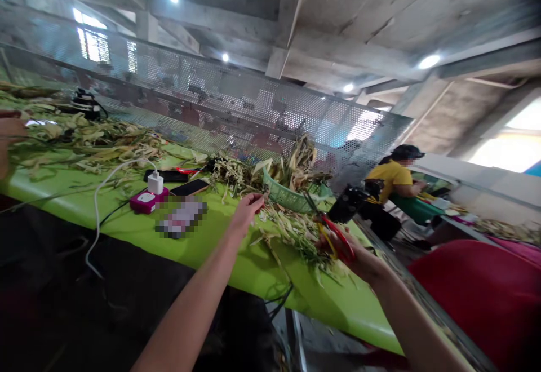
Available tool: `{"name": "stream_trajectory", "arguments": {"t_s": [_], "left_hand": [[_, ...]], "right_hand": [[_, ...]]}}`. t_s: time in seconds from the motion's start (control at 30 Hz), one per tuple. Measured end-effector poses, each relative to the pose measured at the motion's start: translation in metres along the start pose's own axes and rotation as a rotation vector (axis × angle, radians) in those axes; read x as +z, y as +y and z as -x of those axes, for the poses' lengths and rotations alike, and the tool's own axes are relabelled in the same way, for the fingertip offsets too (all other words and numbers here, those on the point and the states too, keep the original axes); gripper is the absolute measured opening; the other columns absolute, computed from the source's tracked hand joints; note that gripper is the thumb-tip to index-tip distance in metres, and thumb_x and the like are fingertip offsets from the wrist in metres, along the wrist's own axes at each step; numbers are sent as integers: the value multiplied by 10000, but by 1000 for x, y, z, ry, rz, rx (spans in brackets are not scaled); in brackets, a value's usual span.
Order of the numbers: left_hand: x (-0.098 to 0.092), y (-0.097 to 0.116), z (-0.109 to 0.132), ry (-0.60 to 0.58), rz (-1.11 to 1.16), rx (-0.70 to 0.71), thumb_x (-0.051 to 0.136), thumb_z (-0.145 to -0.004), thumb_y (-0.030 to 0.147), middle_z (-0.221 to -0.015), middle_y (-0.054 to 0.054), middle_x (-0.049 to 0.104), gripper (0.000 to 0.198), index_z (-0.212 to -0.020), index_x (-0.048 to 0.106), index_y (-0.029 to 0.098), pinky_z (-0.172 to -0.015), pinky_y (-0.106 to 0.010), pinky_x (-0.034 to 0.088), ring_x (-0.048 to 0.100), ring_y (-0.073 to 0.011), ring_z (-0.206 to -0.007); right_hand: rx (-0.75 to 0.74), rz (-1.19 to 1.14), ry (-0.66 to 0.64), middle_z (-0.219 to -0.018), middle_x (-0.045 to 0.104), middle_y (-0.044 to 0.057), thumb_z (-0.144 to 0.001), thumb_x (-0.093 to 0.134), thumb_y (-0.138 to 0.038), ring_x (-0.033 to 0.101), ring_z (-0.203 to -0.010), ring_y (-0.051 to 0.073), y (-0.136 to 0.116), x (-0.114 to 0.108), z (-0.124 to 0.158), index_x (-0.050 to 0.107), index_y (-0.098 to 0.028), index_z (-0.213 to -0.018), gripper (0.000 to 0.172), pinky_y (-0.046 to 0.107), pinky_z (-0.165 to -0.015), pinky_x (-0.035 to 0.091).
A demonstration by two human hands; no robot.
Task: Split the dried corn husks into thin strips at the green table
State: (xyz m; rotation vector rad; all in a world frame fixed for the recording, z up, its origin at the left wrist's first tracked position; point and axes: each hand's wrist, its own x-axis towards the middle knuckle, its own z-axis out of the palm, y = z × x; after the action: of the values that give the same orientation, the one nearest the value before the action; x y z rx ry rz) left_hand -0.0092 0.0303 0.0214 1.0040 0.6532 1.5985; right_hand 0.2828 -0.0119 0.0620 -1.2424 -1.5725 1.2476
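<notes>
**Right hand on scissors, left hand pinched beside basket**

On the head feed I have the right hand (355,253) gripping scissors (340,238) with red and yellow handles; the blades point up and away, apart at the tips. Left hand (248,212): fingertips drawn together just beside the green basket (291,199); I cannot tell whether anything sits between them.

Loose leafy stalks (291,235) lie on the green worktop (203,256) between the two hands, some under the right. Basket: filled with dry husks (302,160), some standing above its rim.

Farther left I log a black phone (189,187) and a magenta socket box (146,201) with a white charger (155,184) plugged in. Beyond: a larger leaf heap (114,138), then a perforated metal screen (236,115). Off right, a person in a yellow top (391,176) at another worktop (416,207).
</notes>
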Motion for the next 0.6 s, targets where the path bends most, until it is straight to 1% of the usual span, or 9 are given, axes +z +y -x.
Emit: {"name": "stream_trajectory", "arguments": {"t_s": [0.07, 0.13, 0.27, 0.37, 0.47, 0.53, 0.6], "left_hand": [[-1, -3, -2, -8, 25, 1, 686, -705, 306, -670, -4, 584, 193, -804, 639, 148, -583, -234, 334, 461, -88, -585], [-2, -7, -4, -21, 53, -3, 697, -698, 310, -667, -2, 580, 206, -808, 636, 148, -577, -231, 334, 459, -85, -578], [-2, -11, -6, -46, 94, -25, 716, -688, 333, -670, -1, 576, 243, -817, 626, 148, -573, -226, 339, 473, -85, -588], [0, -10, -4, -70, 110, -45, 724, -681, 329, -677, -5, 581, 251, -819, 626, 144, -571, -223, 343, 482, -87, -597], [1, -8, -2, -102, 90, -54, 722, -683, 320, -678, -6, 582, 245, -827, 638, 141, -565, -223, 338, 480, -86, -594], [2, -7, -2, -126, 67, -57, 718, -690, 322, -670, -6, 583, 242, -825, 645, 136, -557, -225, 329, 470, -82, -579], [3, -7, -2, -151, 51, -57, 720, -691, 330, -657, -7, 585, 243, -810, 649, 130, -551, -225, 320, 456, -77, -561]], "right_hand": [[-6, 73, -77, -910, 628, 84, -779, 647, -522, 615, -839, 231, -6, 9, 2, 582, -216, -1203, 527, 388, -819, 514], [-28, 172, -119, -953, 627, 90, -791, 628, -525, 604, -869, 241, -13, 21, 3, 559, -232, -1249, 547, 383, -812, 510], [-101, 387, -146, -1048, 625, 101, -794, 601, -553, 571, -979, 275, -31, 45, 1, 494, -228, -1333, 639, 372, -809, 492], [-162, 464, -170, -1156, 598, 113, -793, 590, -564, 547, -1030, 289, -40, 58, -5, 526, -207, -1311, 632, 371, -823, 475], [-198, 450, -171, -1203, 586, 113, -797, 590, -557, 543, -1037, 283, -42, 64, -10, 556, -204, -1278, 597, 348, -799, 473], [-219, 437, -179, -1170, 601, 109, -798, 599, -544, 554, -998, 266, -41, 67, -13, 572, -200, -1255, 573, 324, -762, 474], [-231, 431, -172, -1086, 627, 101, -803, 600, -535, 571, -907, 236, -41, 72, -14, 584, -194, -1237, 552, 299, -703, 471]]}}
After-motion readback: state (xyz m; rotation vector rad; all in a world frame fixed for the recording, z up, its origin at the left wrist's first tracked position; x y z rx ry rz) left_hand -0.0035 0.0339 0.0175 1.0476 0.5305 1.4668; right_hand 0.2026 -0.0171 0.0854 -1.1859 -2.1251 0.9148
